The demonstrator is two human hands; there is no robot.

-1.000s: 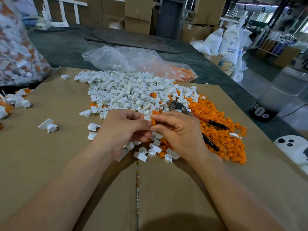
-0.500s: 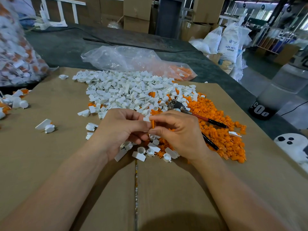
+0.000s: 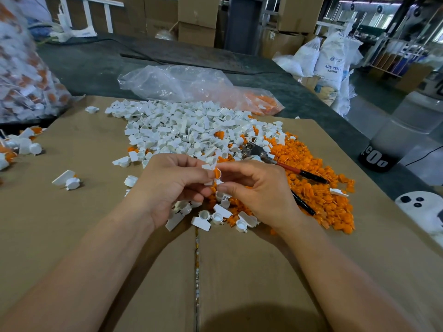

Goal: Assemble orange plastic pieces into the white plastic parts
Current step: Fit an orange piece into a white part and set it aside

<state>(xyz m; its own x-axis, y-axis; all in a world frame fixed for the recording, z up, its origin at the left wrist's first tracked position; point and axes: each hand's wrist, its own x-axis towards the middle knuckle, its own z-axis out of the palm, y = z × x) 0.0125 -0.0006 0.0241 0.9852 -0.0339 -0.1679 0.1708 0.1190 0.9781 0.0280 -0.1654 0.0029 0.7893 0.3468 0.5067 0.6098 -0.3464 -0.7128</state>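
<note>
My left hand (image 3: 167,188) pinches a small white plastic part (image 3: 208,167) between thumb and fingers, just above the cardboard. My right hand (image 3: 259,190) pinches an orange plastic piece (image 3: 217,173) and holds it against the white part; the two touch. Behind the hands lies a big heap of white parts (image 3: 187,130). To the right spreads a heap of orange pieces (image 3: 318,195). Several loose white parts (image 3: 217,216) lie under my hands.
Red-and-black-handled pliers (image 3: 282,164) lie across the orange heap. A clear plastic bag (image 3: 191,85) lies behind the heaps. A full bag of parts (image 3: 21,75) stands far left, with assembled pieces (image 3: 21,144) beside it. Everything rests on brown cardboard (image 3: 72,224).
The orange piece has turned in my right hand, its round face now against the white part. Both hands stay together in the same spot.
</note>
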